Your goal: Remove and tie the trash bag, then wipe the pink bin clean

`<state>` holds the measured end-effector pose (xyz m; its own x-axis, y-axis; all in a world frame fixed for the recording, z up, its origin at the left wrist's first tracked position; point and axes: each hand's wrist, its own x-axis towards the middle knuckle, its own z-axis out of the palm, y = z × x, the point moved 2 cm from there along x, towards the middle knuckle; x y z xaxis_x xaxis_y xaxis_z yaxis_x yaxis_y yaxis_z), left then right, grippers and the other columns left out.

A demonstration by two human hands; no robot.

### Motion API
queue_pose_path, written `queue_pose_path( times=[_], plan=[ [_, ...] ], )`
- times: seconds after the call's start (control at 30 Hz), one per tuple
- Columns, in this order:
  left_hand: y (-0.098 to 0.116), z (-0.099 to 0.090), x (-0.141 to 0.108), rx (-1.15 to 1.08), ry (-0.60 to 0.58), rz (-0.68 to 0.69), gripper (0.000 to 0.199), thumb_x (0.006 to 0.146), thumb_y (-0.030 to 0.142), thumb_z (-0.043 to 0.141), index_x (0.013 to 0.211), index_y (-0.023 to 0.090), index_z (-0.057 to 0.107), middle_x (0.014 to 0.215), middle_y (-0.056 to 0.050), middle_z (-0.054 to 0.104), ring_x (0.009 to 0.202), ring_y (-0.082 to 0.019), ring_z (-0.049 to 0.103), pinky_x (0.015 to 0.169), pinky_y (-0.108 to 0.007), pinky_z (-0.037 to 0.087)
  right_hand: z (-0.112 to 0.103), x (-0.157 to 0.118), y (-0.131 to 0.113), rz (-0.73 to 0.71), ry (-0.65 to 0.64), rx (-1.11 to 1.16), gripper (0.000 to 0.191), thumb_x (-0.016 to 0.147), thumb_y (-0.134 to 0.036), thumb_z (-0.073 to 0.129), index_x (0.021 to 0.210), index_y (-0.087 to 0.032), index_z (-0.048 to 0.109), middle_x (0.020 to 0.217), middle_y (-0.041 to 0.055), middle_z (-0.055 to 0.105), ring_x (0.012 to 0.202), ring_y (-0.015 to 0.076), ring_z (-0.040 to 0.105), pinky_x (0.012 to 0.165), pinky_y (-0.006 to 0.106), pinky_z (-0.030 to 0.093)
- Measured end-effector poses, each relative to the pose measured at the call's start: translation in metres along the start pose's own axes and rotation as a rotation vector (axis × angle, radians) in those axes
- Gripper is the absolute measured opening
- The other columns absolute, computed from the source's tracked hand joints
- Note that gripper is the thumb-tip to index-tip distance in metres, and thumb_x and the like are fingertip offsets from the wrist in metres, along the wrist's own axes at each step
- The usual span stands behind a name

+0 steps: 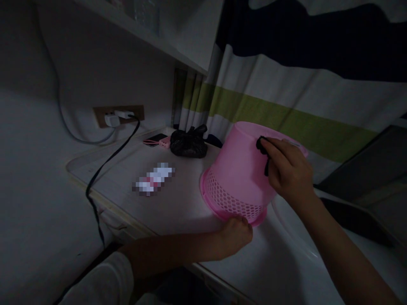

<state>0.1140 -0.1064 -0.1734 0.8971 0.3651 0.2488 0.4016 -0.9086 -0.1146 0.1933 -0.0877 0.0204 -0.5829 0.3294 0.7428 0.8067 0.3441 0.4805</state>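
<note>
A pink plastic wastebasket [237, 169] is upside down and leaning a little over the white desk top, its wide rim low and its base up. A band of small holes runs round it near the rim. My left hand [235, 237] is closed on the near edge of that rim. My right hand [291, 171] pinches a bunched black cloth [262, 146] and presses it against the wastebasket's upper side. Most of the cloth is hidden under my fingers.
A knotted black plastic bag [189, 143] sits behind, beside a dark phone [156, 138] and a pink power bank [165, 142]. A blurred-out bright object [154, 178] lies left. A black cable [111, 156] hangs from the wall socket [138, 112]. A striped curtain [270, 97] hangs behind.
</note>
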Motion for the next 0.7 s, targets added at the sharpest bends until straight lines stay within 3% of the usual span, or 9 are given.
queue_pose_path(
  times=[0.13,0.23,0.33,0.57,0.7],
  plan=[
    [-0.022,-0.011,-0.014,-0.107,0.003,0.070,0.014,0.079,0.006,0.052,0.090,0.010,0.060,0.085,-0.009,0.063,0.074,-0.020,0.062,0.057,-0.029,0.048,-0.001,-0.001,-0.002,0.010,0.009,-0.001,0.048,0.085,-0.012,0.038,0.132,-0.017,0.043,0.120,0.0135,0.056,0.108,0.0257,0.054,0.091,0.043,0.046],
    [-0.041,-0.019,-0.032,-0.085,0.045,0.012,0.015,0.079,0.007,0.052,0.092,0.011,0.057,0.093,-0.009,0.060,0.079,-0.021,0.061,0.058,-0.030,0.049,0.001,-0.002,-0.003,0.000,0.031,-0.014,0.047,0.084,-0.011,0.039,0.130,-0.016,0.045,0.118,0.0134,0.057,0.107,0.0253,0.054,0.090,0.042,0.047],
    [-0.053,-0.018,-0.045,-0.030,-0.028,-0.058,0.010,0.081,0.008,0.051,0.086,0.010,0.059,0.089,-0.011,0.060,0.083,-0.022,0.060,0.062,-0.031,0.050,0.005,-0.004,-0.002,0.001,0.048,-0.016,0.045,0.084,-0.012,0.038,0.129,-0.017,0.046,0.118,0.0133,0.057,0.108,0.0253,0.054,0.089,0.042,0.047],
    [-0.054,-0.009,-0.047,-0.005,-0.038,-0.028,0.011,0.084,0.011,0.050,0.090,0.010,0.059,0.090,-0.012,0.060,0.087,-0.022,0.058,0.060,-0.029,0.049,0.015,-0.019,-0.002,-0.029,0.122,-0.025,0.045,0.087,-0.013,0.038,0.131,-0.017,0.044,0.126,0.0126,0.054,0.118,0.0274,0.049,0.097,0.048,0.042],
    [-0.051,-0.010,-0.045,0.000,-0.002,-0.017,0.008,0.084,0.011,0.051,0.088,0.011,0.059,0.088,-0.010,0.060,0.085,-0.021,0.058,0.058,-0.027,0.049,0.021,-0.042,-0.011,-0.166,0.083,-0.043,0.048,0.086,-0.010,0.042,0.134,-0.014,0.041,0.127,0.0128,0.055,0.123,0.0260,0.045,0.100,0.045,0.042]
  ],
)
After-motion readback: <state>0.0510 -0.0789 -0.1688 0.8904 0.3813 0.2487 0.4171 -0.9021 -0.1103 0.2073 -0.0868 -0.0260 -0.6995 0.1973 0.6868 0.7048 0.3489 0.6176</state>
